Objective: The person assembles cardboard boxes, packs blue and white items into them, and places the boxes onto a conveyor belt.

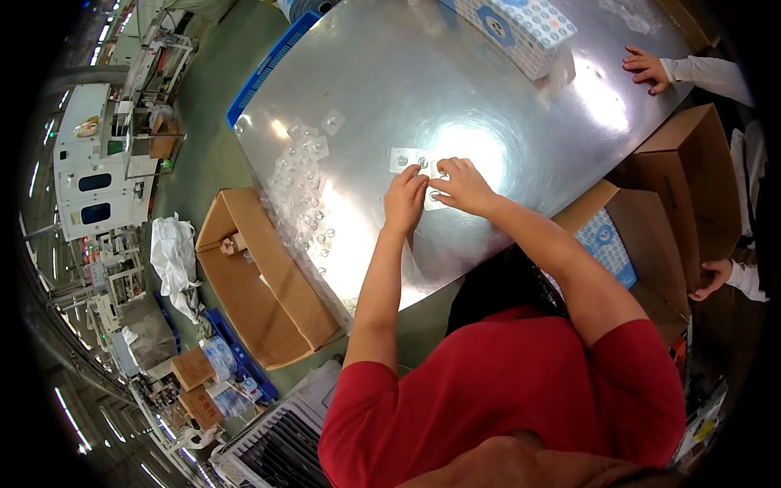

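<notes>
Near the middle of the shiny metal table (366, 106) lies a small clear plastic blister sheet (401, 158), with round metallic-looking shapes in its cells. My left hand (404, 199) is closed at its near edge, thumb and fingertips pinched together. From the right, my right hand (464, 185) comes over the same sheet with bent fingers, its fingertips pressed on the cells and almost meeting the left ones. Both hands partly cover the sheet, so how it is gripped is partly hidden. Left of them spreads a pile of similar clear blister pieces (305, 183).
An open cardboard box (277, 301) stands by the table's left edge, and more open boxes (683, 171) are at the right. A blue-and-white patterned carton (517, 32) sits at the far side. Another person's hand (645, 69) rests on the table, far right.
</notes>
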Available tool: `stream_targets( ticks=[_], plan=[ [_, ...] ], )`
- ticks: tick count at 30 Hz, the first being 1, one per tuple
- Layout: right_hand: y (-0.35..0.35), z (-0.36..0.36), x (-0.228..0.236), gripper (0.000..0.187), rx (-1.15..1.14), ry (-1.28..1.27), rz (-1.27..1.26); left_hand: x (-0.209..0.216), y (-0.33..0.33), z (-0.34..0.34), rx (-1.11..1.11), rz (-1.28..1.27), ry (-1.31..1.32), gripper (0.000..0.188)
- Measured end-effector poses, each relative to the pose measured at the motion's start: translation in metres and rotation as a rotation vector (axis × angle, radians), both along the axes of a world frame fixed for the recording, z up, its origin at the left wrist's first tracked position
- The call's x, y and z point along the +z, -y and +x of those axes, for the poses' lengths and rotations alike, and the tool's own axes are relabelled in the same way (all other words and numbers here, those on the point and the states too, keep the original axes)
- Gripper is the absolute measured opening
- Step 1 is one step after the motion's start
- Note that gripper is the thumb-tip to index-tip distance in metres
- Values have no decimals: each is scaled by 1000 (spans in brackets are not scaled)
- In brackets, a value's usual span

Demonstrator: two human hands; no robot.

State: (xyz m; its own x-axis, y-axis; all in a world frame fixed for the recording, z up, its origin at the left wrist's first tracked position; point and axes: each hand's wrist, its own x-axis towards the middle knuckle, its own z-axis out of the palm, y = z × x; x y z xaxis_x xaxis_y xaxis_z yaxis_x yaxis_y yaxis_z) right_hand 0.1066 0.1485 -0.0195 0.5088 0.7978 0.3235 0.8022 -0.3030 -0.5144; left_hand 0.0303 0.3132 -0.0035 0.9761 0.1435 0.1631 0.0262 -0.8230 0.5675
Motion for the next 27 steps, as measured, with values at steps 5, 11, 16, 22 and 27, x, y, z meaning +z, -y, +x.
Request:
stream_targets(
  ticks=[5,11,16,22,27],
  plan=[
    [12,3,6,30,-3,7,-170,-5,-30,3,133,33,8,12],
    [-5,-2,8,28,205,186,-107,7,-19,-2,229,168,41,34],
    [25,8,-2,13,219,139,-147,-3,9,-27,123,138,184,32],
    [206,-37,71,13,-317,-4,-30,-34,11,-46,101,174,56,29],
    [347,-96,-35,11,-759,-109,-357,-15,25,-33,-36,212,194,33]
  ],
)
